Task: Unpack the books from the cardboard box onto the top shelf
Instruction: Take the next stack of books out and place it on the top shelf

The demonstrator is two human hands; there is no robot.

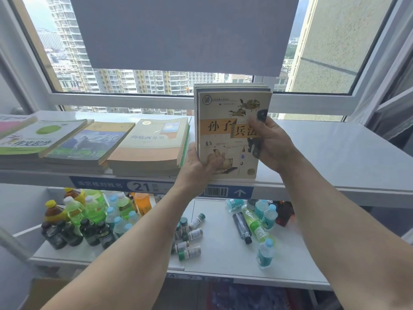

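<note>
On the top shelf (324,153), three flat stacks of books (89,144) already lie at the left. Just right of them, the left hand (201,166) clasps the lower left corner of a small bundle of books (230,130), the front cover printed with horsemen; the right hand (271,142) clamps its right edge, thumb across the cover. The bundle stands upright, its bottom edge at or just above the shelf's front lip. To finish well, I would tip it back and lay it flat on the bare white surface to the right, clear of the neighbouring stack, keeping both hands closed until it rests. Below, a lower shelf (223,253) holds drink bottles (85,218). A cardboard box (47,291) shows bottom left. Behind, a window (156,81) overlooks high-rises.
</note>
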